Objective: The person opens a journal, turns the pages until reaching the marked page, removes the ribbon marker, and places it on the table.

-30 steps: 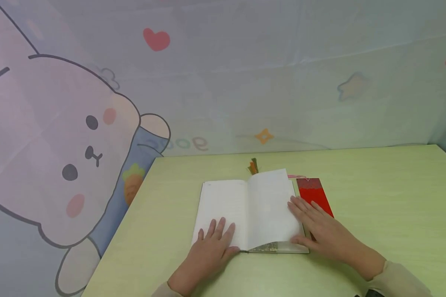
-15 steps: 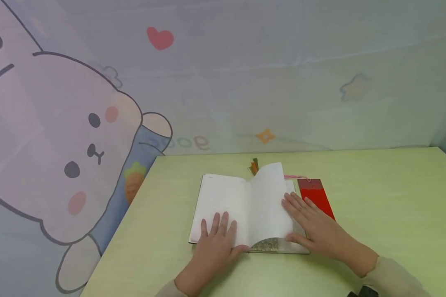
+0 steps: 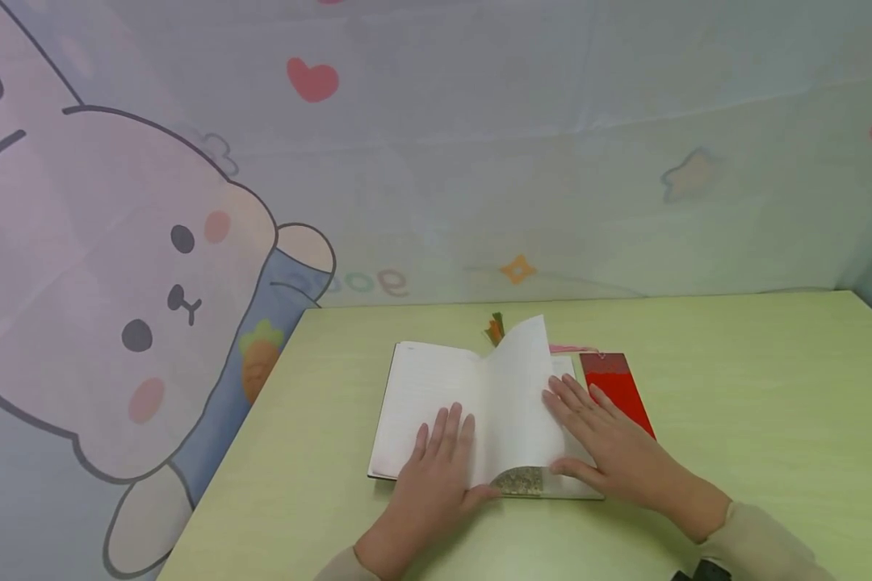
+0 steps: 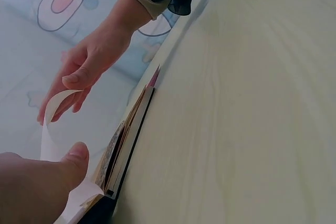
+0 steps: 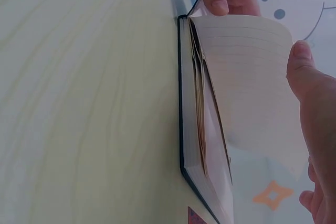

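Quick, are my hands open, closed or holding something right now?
Left hand: open, resting on the open notebook.
Right hand: open, fingers straight, at the edge of the raised page.

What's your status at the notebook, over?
Left hand over left page. Right hand at raised page. Notebook lies open. Red card alongside, seemingly not in the way.

Notebook pages (image 3: 429, 379) are faintly ruled on white. Card (image 3: 616, 394) is coloured red, topped by a darker band. Tassel (image 3: 495, 329) is mixed green and orange. Table (image 3: 756, 387) is tinted yellow-green. Backdrop (image 3: 465, 145) is printed with red heart (image 3: 312, 80), orange star (image 3: 518, 269).
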